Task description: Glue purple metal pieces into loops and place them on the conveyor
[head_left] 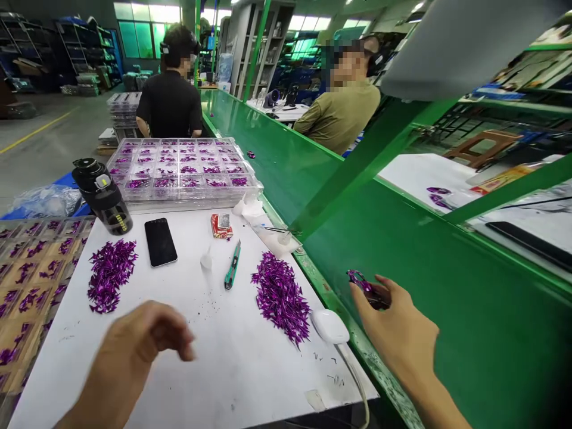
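My right hand [397,322] is over the green conveyor belt [469,310], its thumb and fingers closed round a shiny purple piece [367,288] with an open, looped end. Its exact kind is unclear. Above the white table [201,381], my left hand [149,336] hangs slightly blurred, fingers loosely bent, with nothing visible in them. Between the hands, a heap of small pointed purple pieces [282,298] lies near the belt. A second purple heap [111,274] is farther left. A white rounded device [329,326] with a cable sits at the table's right edge.
A green utility knife [233,265], a phone [161,242], a red packet [221,226] and a black bottle [102,196] are on the table. Stacked clear compartment trays [183,193] stand behind. A green post [348,170] slants across the belt. Two people sit beyond.
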### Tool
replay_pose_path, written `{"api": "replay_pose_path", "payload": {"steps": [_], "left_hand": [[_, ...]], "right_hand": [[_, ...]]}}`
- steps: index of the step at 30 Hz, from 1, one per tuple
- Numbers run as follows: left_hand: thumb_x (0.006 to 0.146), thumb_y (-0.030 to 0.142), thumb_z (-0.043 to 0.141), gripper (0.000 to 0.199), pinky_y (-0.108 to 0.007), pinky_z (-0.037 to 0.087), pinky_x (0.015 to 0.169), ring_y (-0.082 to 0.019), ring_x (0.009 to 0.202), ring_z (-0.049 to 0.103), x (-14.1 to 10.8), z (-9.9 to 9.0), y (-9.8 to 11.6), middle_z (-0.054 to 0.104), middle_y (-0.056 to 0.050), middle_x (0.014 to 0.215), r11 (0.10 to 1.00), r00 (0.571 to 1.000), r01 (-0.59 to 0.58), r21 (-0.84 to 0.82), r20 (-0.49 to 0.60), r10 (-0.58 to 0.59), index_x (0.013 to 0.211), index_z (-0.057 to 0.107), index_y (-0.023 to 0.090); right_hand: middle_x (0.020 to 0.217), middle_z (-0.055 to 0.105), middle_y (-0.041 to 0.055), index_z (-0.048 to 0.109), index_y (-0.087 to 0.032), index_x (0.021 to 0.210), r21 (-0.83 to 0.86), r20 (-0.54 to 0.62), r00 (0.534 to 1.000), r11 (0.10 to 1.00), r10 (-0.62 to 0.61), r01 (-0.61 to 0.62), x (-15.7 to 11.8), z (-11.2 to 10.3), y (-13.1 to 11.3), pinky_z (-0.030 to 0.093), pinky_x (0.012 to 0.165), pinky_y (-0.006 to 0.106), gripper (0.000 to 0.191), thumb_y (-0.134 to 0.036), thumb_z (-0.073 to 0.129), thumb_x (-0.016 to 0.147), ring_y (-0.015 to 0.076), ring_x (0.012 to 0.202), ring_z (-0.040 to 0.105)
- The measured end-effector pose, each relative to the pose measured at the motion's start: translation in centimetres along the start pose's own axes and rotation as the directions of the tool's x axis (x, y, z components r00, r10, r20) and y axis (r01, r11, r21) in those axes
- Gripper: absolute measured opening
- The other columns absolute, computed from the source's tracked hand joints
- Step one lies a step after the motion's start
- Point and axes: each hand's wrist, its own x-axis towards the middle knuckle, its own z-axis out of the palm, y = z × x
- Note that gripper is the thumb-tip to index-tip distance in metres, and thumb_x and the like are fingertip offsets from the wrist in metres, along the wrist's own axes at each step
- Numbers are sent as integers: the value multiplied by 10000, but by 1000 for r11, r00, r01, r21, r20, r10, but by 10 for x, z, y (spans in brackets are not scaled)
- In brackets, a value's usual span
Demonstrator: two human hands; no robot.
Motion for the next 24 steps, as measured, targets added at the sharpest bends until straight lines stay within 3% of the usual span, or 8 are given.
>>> {"api": "replay_pose_path", "payload": {"steps": [3, 7, 11, 15, 17, 19, 21, 24], "left_hand": [[919, 711, 650, 540, -490, 647, 890, -310, 962, 772, 15, 40, -19, 794, -109, 1121, 959, 963, 226, -171, 190, -193, 1163, 789, 249], [938, 706, 635, 887, -480, 615, 999, -307, 1192, 722, 23, 69, -39, 620, -187, 1478, 914, 927, 293, -282, 318, -199, 1657, 336, 281], [902, 613, 750, 895, -369, 620, 839, -209, 947, 734, 35, 62, -43, 703, -67, 1110, 840, 945, 290, -458, 275, -176, 1627, 334, 291], [816, 541, 870, 665, -277, 560, 669, -119, 771, 654, 44, 44, -46, 633, -1, 1015, 793, 945, 321, -518, 230, -232, 1329, 564, 247], [785, 534, 895, 686, -284, 542, 605, -117, 733, 621, 47, 37, -49, 637, -17, 1051, 770, 939, 343, -539, 224, -261, 1298, 543, 246], [780, 519, 898, 704, -276, 505, 553, -114, 698, 586, 48, 32, -53, 657, -35, 1077, 737, 929, 369, -566, 212, -302, 1297, 498, 260], [797, 478, 888, 648, -242, 438, 523, -99, 677, 554, 49, 29, -58, 672, -48, 1093, 714, 917, 397, -577, 222, -331, 1260, 492, 259], [810, 415, 882, 570, -222, 383, 535, -83, 694, 532, 51, 26, -64, 670, -55, 1095, 727, 915, 404, -555, 245, -321, 1229, 540, 236]], "right_hand": [[1124, 770, 122, 558, -195, 1435, 246, -111, 961, 930, -253, 274, -48, -20, -68, 641, 830, 433, 689, -638, 671, 920, 273, 864, 764], [1092, 760, 91, 535, -244, 1473, 323, -235, 767, 696, -597, 641, -119, -15, -155, 653, 778, 353, 526, -285, 725, 984, 225, 868, 755], [1149, 740, 145, 390, -185, 1603, 452, -208, 611, 479, -763, 752, -152, 5, -194, 661, 792, 356, 638, -94, 599, 1007, 235, 965, 738], [1063, 778, 92, 620, -217, 1373, 613, 23, 551, 448, -834, 651, -129, 3, -204, 648, 838, 387, 376, -295, 652, 1007, 264, 1036, 739], [938, 789, 48, 731, -240, 1061, 667, 218, 572, 548, -791, 504, -107, 2, -207, 630, 806, 359, 218, -435, 652, 1002, 245, 915, 762], [800, 763, 33, 699, -237, 834, 617, 342, 701, 712, -626, 335, -85, 9, -212, 602, 767, 354, 342, -527, 615, 994, 224, 758, 742], [838, 769, 56, 686, -231, 880, 535, 354, 830, 821, -431, 198, -68, 27, -219, 584, 816, 405, 365, -592, 645, 922, 258, 796, 740], [1082, 780, 106, 683, -228, 1094, 556, 424, 817, 825, -390, 106, -58, 61, -229, 571, 906, 477, 522, -620, 745, 756, 320, 990, 733]]}}
